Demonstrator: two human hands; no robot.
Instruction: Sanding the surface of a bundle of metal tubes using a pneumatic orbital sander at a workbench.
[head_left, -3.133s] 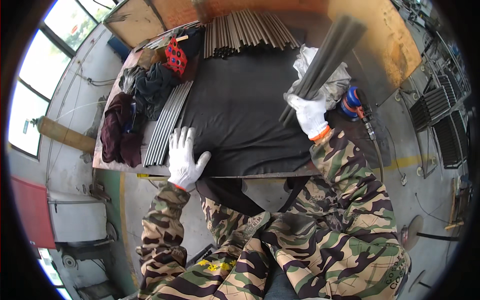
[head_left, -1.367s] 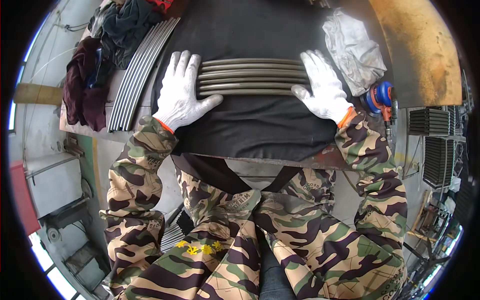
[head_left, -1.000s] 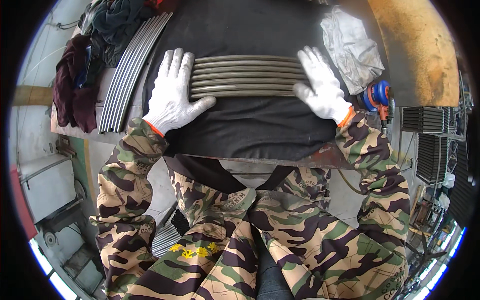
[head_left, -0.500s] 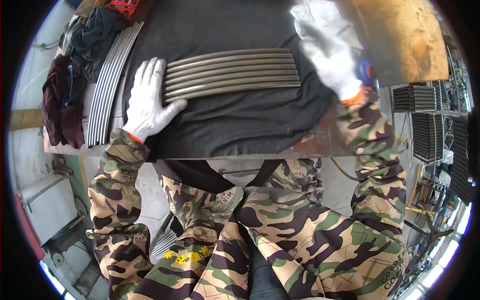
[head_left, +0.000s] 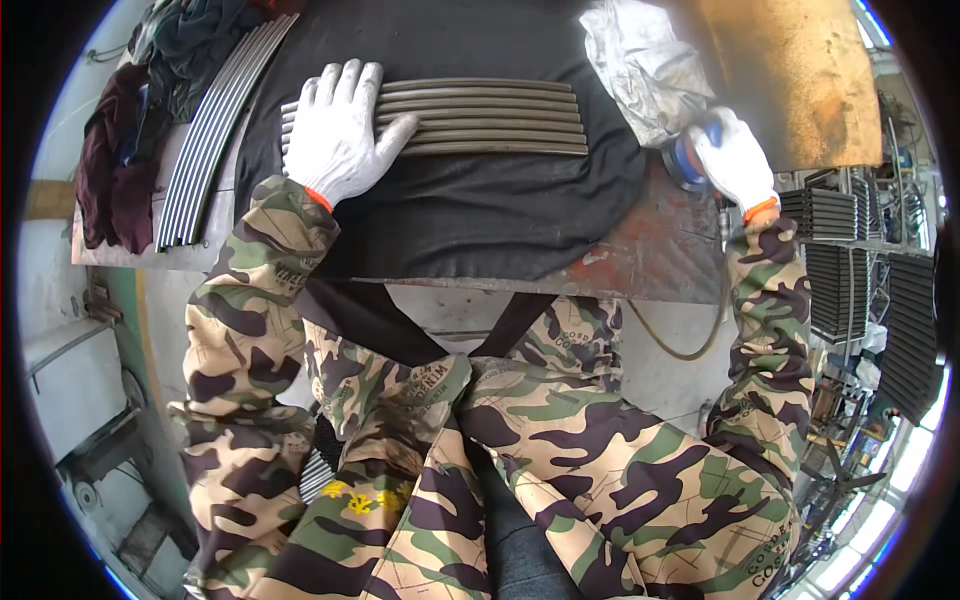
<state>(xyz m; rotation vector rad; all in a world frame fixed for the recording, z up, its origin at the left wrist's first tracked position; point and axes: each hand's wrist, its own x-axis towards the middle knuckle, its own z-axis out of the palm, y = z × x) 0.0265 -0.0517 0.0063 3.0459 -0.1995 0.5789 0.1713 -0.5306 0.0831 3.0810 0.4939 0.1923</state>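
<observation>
Gray metal rods [head_left: 495, 115] lie side by side on black fabric sheet [head_left: 480, 220], which probably cushions them. Left white-gloved hand [head_left: 335, 130] flat, fingers extended across their left part, likely to stop rolling. Right white-gloved hand [head_left: 735, 158] curled around blue round power sander [head_left: 684, 165], right of sheet. 1.0 s ago both hands bracketed rod ends.
</observation>
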